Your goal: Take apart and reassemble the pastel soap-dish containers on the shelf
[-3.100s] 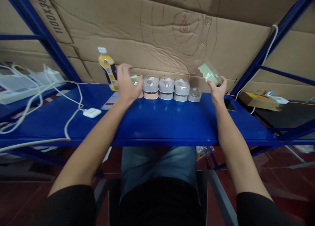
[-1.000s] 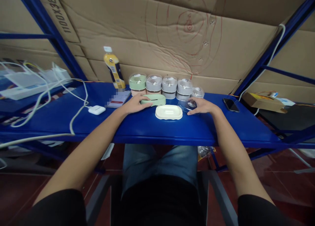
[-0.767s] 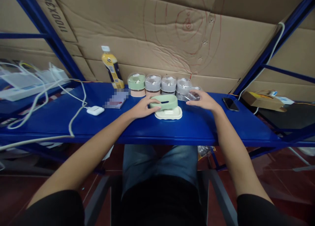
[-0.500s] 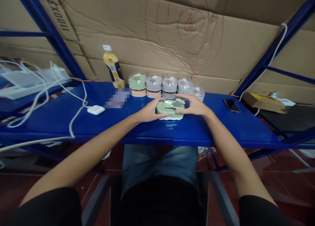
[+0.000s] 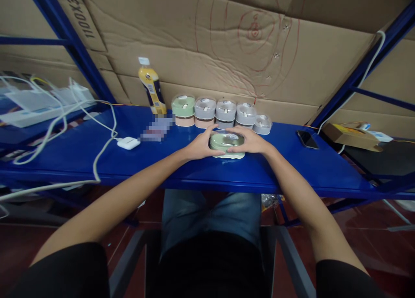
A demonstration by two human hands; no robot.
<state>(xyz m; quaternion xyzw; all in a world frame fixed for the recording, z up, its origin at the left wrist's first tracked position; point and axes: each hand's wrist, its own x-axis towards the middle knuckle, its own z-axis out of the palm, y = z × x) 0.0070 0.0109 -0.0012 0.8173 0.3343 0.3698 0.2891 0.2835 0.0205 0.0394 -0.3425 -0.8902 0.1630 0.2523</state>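
Observation:
A green oval container [image 5: 227,142] with a clear lid and a round label lies on the blue table, near its front middle. My left hand [image 5: 201,145] grips its left end, thumb along the near side and fingers behind. On the right end my right hand [image 5: 249,141] holds it the same way, fingers over the lid's far edge. Behind my hands stands a row of similar containers: a green one [image 5: 183,105] on a pink one at the left, then several grey ones [image 5: 225,110], most of them stacked in twos.
A yellow bottle [image 5: 151,88] stands at the back left. Nearer are a blurred-out card [image 5: 157,129], a white case [image 5: 129,142] and white cables [image 5: 97,159]. A phone [image 5: 307,139] and an open cardboard box [image 5: 352,136] are at the right.
My right hand has moved left and closed in on the container. The clear lid, tilted at the right before, now sits flatter over the green top. The view has shifted slightly.

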